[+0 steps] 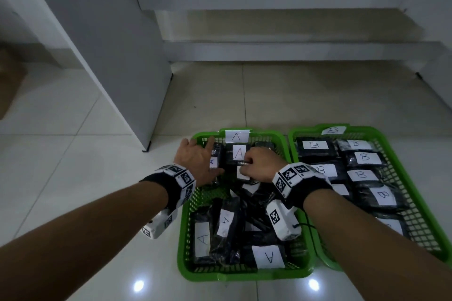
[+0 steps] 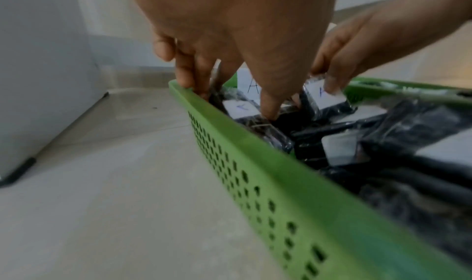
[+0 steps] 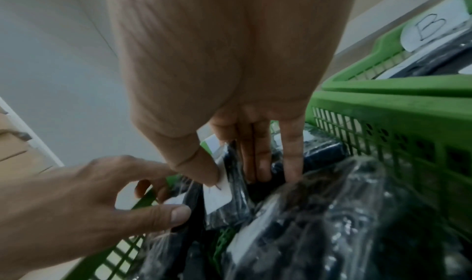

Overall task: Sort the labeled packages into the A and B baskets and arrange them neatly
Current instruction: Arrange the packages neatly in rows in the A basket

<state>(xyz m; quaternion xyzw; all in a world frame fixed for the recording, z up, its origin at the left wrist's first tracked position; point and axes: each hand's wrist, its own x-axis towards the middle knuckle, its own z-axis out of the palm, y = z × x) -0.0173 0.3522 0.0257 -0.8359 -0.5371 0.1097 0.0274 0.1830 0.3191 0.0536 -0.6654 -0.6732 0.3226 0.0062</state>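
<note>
i'm working at the far end of the green perforated plastic basket tagged a, which sits on the tiled floor with the matching green basket tagged b touching it at 3 o'clock. my right hand is grasping an upright black plastic-wrapped package with a white a label, thumb on the label face and fingers curled down behind it; i judge i'm standing it on edge at 12 o'clock to start a tidy row. my left hand is released, fingers fairly straight: they reach down inside the basket's 9 o'clock wall while the thumb presses a second a-labelled package, probably to keep it from tipping while the first settles.

counts: two baskets, each with one paper tag on its far rim. in the b basket i count about nine packages laid flat in two columns, labels up. in the a basket i make out six or seven; those toward 6 o'clock lie crooked and overlapping, so an exact count escapes me. sorting looks done; straightening the a side remains.
</note>
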